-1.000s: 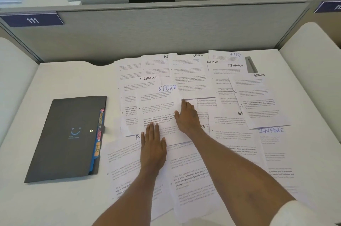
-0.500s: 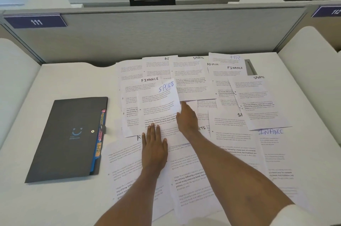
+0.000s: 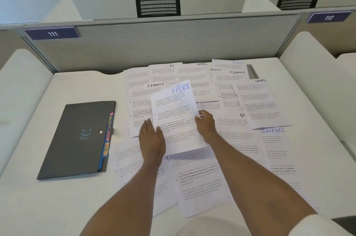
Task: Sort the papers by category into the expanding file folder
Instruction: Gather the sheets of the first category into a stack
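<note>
Now our right hand [image 3: 207, 127] pinches the SPORTS sheet [image 3: 175, 116] by its right edge, raised over the papers [image 3: 202, 183]. Our left hand [image 3: 152, 139], fingers straight, touches its left edge. The folder [image 3: 77, 139] lies leftward, long axis pointing away from us, nearer our left hand. We count one folder and one raised sheet; the papers overlap beyond sure count.

Left hand [image 3: 152, 140] and right hand [image 3: 207, 128] were bare, likewise left forearm [image 3: 123, 197] and right forearm [image 3: 260, 181]. White sleeve [image 3: 325, 226] covered right upper arm; white clothing [image 3: 210, 226] showed below.
</note>
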Tool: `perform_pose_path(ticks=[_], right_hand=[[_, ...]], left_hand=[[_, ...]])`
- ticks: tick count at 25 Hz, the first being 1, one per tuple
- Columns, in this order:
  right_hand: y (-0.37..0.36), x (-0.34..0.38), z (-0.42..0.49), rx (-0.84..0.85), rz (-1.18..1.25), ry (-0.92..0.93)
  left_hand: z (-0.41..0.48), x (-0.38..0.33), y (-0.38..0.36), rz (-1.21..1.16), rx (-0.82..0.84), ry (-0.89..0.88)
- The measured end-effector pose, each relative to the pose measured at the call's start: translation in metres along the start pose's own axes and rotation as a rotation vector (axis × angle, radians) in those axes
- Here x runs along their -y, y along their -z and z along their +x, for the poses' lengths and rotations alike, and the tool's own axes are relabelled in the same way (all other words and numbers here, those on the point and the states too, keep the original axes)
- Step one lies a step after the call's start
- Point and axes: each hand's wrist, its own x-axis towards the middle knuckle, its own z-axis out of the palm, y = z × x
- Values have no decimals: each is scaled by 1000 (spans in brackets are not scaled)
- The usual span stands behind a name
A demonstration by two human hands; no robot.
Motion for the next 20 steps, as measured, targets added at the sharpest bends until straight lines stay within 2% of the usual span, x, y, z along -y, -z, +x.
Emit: perform_pose_path(ticks=[5, 9, 13, 17, 20], right_hand=[[25, -25, -24, 71, 164, -108], [33, -40, -49, 103, 224, -136], [25, -56, -75, 97, 224, -119], [18, -66, -98, 14, 131, -28], [19, -72, -112, -203, 23, 81]], left_hand=[[-15, -3, 7, -265, -21, 127], [-21, 5, 8, -499, 13, 374], [-29, 26, 6, -665, 38, 529], [-38, 46, 5, -696, 40, 554], [-47, 52, 7, -693, 61, 539]])
